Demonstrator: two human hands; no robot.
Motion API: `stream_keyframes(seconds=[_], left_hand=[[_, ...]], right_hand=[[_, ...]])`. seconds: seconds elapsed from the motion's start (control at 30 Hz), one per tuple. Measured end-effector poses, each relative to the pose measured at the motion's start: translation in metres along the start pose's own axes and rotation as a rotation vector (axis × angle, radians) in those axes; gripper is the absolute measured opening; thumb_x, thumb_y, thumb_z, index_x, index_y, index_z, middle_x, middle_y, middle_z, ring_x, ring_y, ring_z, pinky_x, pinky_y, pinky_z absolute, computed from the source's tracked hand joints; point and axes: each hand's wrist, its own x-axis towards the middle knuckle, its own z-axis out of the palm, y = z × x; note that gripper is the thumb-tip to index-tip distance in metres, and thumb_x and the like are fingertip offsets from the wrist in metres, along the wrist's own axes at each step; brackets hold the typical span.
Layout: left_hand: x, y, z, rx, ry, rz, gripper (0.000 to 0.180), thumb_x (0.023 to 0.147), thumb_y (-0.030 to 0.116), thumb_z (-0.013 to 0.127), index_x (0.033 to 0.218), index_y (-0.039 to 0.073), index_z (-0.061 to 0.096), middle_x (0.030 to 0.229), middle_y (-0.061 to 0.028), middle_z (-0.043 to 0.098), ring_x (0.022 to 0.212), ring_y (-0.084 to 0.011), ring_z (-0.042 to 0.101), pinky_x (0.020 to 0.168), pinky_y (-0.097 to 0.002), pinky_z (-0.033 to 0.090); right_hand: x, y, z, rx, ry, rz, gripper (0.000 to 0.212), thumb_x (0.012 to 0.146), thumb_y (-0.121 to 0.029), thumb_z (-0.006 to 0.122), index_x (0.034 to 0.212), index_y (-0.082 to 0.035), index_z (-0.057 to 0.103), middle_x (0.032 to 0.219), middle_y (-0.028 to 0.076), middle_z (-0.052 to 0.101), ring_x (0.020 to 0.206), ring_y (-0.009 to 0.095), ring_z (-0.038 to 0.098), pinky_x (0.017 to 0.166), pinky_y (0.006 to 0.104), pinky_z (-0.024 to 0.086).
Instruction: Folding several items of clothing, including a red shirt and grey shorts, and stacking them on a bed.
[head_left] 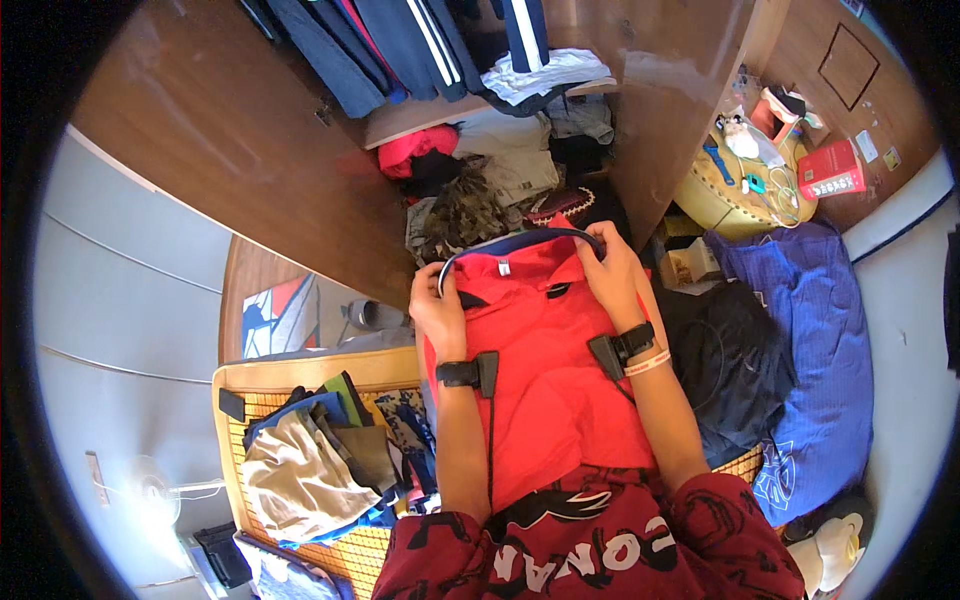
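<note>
A bright red polo shirt (545, 375) with a dark navy, white-edged collar is spread out in front of me, its lower part lying toward my body. My left hand (437, 310) pinches the left end of the collar. On the other side, my right hand (612, 270) grips the collar's right end, so the collar is stretched in an arc between my hands. A small white label shows inside the neck. Just beyond the collar, folded and crumpled clothes (465, 215) fill the bottom of the open wardrobe.
Wardrobe doors (240, 150) stand open, with dark trousers (400, 50) hanging above a shelf. A pile of clothes (305, 470) lies on a woven mat at left. At right are a black garment (725, 350), a blue quilted cover (810, 310) and a cluttered round stool (740, 195).
</note>
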Motion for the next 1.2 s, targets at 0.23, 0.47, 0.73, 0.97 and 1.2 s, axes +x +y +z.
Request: stream_keyframes(seconds=[0.23,0.47,0.73,0.97,1.2], left_hand=[[0.004,0.014,-0.017,0.101,0.259,0.104,0.031,0.077,-0.002,0.082,0.097,0.002,0.059,0.085,-0.0114,0.059,0.075,-0.0295,0.057,0.074,-0.0424,0.050],[-0.004,0.004,-0.028,-0.193,-0.051,-0.208,0.020,0.089,0.002,0.079,0.103,-0.003,0.066,0.079,-0.0138,0.073,0.061,-0.0181,0.070,0.054,-0.0353,0.058],[0.119,0.108,-0.109,-0.189,-0.262,0.174,0.012,0.096,0.007,0.067,0.105,-0.002,0.067,0.082,-0.0074,0.071,0.063,-0.0162,0.073,0.057,-0.0327,0.057],[0.164,0.290,-0.150,-0.322,0.131,0.432,0.030,0.110,0.025,0.056,0.112,-0.001,0.069,0.091,-0.0068,0.068,0.085,-0.0098,0.057,0.078,-0.0302,0.050],[0.169,0.338,-0.148,-0.981,0.075,0.393,0.057,0.116,0.043,0.040,0.129,-0.005,0.068,0.113,-0.0134,0.074,0.109,-0.0170,0.065,0.101,-0.0329,0.049]], right_hand=[[0.007,-0.006,0.005,-0.038,0.107,-0.199,0.017,0.094,-0.007,0.075,0.107,-0.001,0.066,0.105,0.017,0.063,0.094,0.031,0.065,0.083,0.0392,0.053],[-0.002,-0.001,-0.006,-0.029,0.048,-0.061,0.015,0.091,-0.011,0.079,0.099,0.000,0.073,0.093,0.015,0.063,0.086,0.028,0.064,0.078,0.0391,0.052],[0.110,-0.111,-0.034,0.021,0.034,-0.446,0.015,0.093,-0.008,0.073,0.104,0.002,0.072,0.092,0.016,0.069,0.080,0.029,0.068,0.073,0.0384,0.054],[0.182,-0.288,-0.094,0.151,0.299,-0.621,0.014,0.102,-0.013,0.062,0.104,0.000,0.065,0.084,0.016,0.068,0.077,0.027,0.068,0.071,0.0375,0.052],[0.185,-0.354,-0.131,0.346,0.130,-0.643,0.022,0.109,-0.022,0.054,0.104,-0.002,0.061,0.075,0.005,0.057,0.074,0.010,0.051,0.067,0.0307,0.045]])
